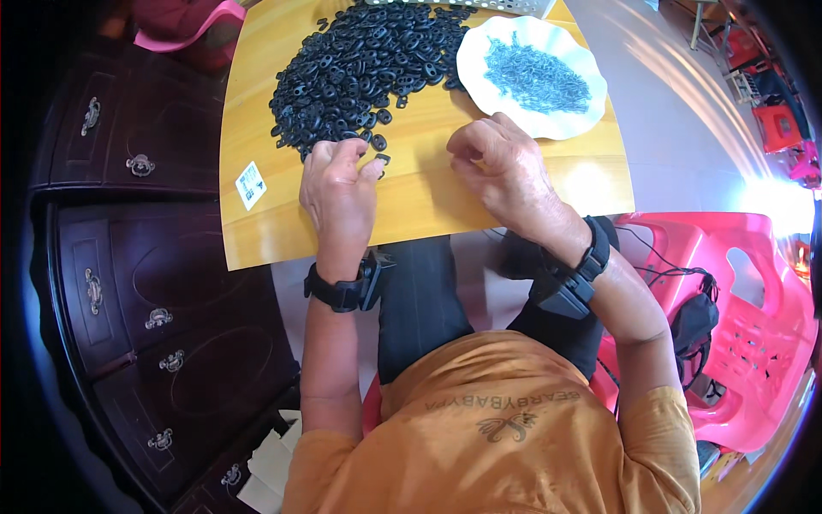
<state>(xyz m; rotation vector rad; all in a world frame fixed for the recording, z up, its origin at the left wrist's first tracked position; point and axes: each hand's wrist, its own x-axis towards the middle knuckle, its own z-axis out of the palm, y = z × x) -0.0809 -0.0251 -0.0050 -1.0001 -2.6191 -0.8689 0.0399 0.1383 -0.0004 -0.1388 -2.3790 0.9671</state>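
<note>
My left hand [336,187] is closed in a pinch at the near edge of a heap of small black oval plastic pieces with holes [368,60]. At its fingertips shows one small black plastic piece [383,159]. Over the table to the right, my right hand [507,171] has its fingers curled and pressed together; what they hold, if anything, is hidden. Just beyond it stands a white wavy-rimmed plate [572,47] bearing a pile of small thin silvery metal parts [539,77], too fine to name exactly.
The yellow wooden table [411,206] carries a white printed label [250,186] at its left. A pale perforated basket [505,5] sits at the far edge. Dark wooden drawers [171,291] stand on the left; a pink plastic chair [753,343] with a black bag [695,321] is on the right.
</note>
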